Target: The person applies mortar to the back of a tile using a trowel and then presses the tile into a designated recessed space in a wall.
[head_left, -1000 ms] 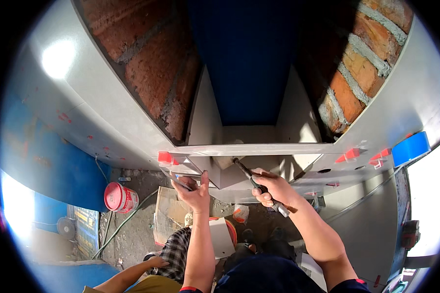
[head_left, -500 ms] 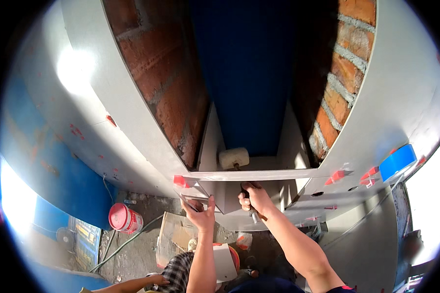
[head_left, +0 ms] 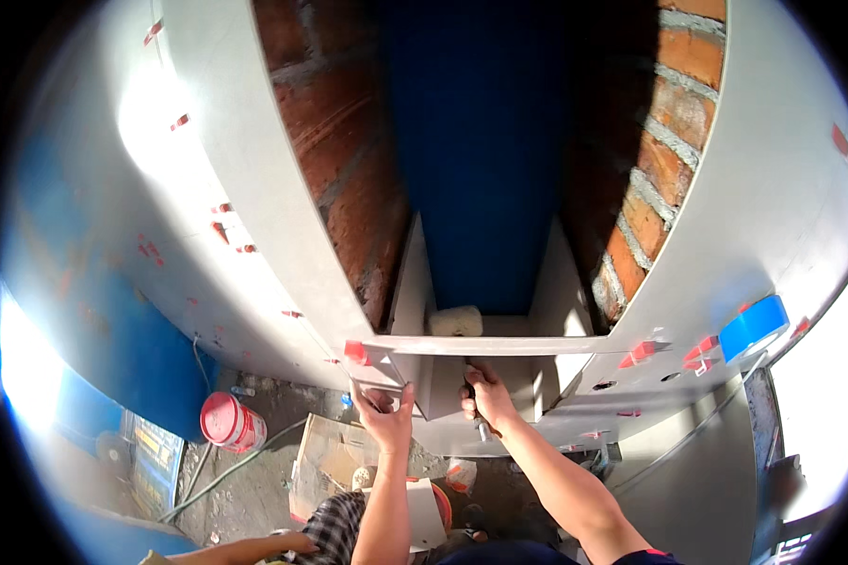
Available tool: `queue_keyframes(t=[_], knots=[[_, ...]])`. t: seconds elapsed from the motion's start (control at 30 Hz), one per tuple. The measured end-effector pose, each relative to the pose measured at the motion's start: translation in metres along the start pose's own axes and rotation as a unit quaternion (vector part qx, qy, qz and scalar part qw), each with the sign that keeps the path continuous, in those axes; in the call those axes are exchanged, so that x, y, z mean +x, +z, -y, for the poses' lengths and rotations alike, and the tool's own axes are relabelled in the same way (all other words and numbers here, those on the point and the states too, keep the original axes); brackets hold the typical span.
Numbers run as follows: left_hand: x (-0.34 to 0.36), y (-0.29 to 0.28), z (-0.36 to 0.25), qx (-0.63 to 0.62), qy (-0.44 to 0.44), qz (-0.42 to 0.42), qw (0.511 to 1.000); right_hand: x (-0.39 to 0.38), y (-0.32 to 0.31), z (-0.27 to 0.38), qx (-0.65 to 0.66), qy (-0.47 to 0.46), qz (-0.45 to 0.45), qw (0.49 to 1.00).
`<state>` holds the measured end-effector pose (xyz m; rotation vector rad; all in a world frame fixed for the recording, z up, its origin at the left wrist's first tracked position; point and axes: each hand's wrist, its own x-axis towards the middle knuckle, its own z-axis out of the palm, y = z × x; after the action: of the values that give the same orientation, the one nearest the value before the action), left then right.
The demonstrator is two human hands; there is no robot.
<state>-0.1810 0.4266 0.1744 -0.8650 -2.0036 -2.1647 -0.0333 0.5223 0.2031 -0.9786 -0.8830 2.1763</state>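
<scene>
My right hand [head_left: 488, 395] is wrapped around the dark handle of a mallet, below the front edge of a grey tiled ledge [head_left: 499, 345]. The mallet's off-white head [head_left: 456, 321] shows behind that edge, inside the brick-sided opening, its lower part hidden. Part of the handle is also covered by the ledge. To the left, my left hand [head_left: 386, 424] grips the edge of a grey tile piece [head_left: 381, 380] beside the lower recess, thumb toward the recess. Its fingertips are partly hidden. A red tile-levelling wedge [head_left: 357, 353] sits just above this hand.
Several red wedges [head_left: 638, 354] and a blue tape roll [head_left: 754, 329] are on the grey wall at right. A red-lidded bucket [head_left: 233, 421], hose [head_left: 245, 471] and cardboard box [head_left: 330, 452] lie below left. Another person's arm [head_left: 254, 548] reaches in at the lower left.
The mallet head has dropped relative to the ledge and is now partly behind its edge. My left hand keeps its place at the tile edge. The whole view has shifted slightly.
</scene>
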Motion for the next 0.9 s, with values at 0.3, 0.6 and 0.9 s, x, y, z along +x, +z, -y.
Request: queue_keyframes(t=[0.3,0.6,0.9], knots=[[-0.029,-0.081,0.004,-0.010,-0.042,0.027,0.999,0.060,-0.076,-0.060,0.001,-0.064,-0.076,0.995],[-0.049,-0.134,0.007,-0.272,-0.402,-0.022,0.874,0.014,-0.074,-0.082,-0.629,-0.123,-0.130,0.757],[-0.016,-0.094,0.017,-0.457,-0.509,-0.005,0.729,-0.095,-0.046,-0.062,-0.029,0.245,0.188,0.951]])
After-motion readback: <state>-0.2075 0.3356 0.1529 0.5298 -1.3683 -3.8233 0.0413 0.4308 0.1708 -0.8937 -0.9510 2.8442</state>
